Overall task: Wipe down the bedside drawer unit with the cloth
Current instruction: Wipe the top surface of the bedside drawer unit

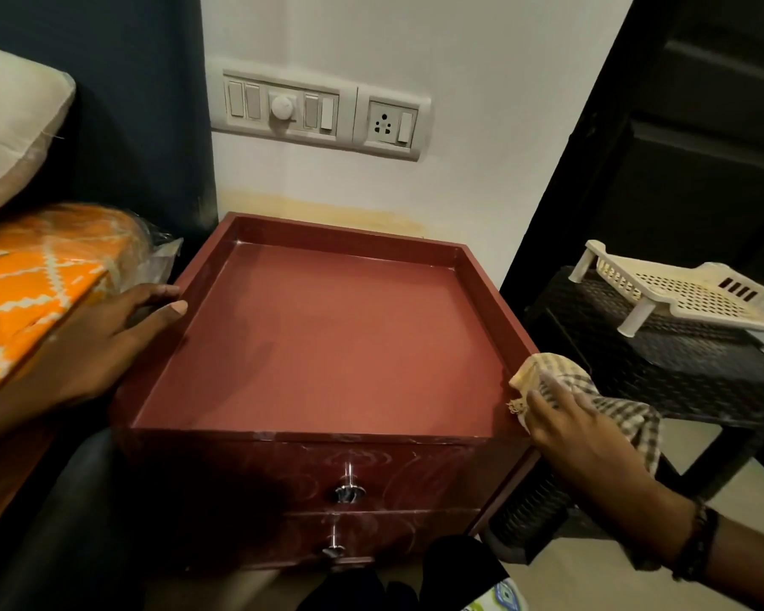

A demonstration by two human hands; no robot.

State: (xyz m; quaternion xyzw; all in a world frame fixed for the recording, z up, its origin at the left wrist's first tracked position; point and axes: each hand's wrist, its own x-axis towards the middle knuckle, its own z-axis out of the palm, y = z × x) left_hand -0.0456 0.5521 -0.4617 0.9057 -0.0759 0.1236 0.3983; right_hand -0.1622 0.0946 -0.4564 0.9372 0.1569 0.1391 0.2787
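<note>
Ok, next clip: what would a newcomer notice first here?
The dark red drawer unit fills the middle, its recessed top bare. The right hand presses a checked cloth on its right rim; the left hand rests on the left edge. A white switchboard sits on the wall behind.

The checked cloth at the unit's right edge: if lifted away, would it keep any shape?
Probably not. The checked cloth bunches and drapes over the drawer unit rim under the right hand, so it looks floppy. It seems thin and light, and its frayed corner suggests it could snag.
</note>
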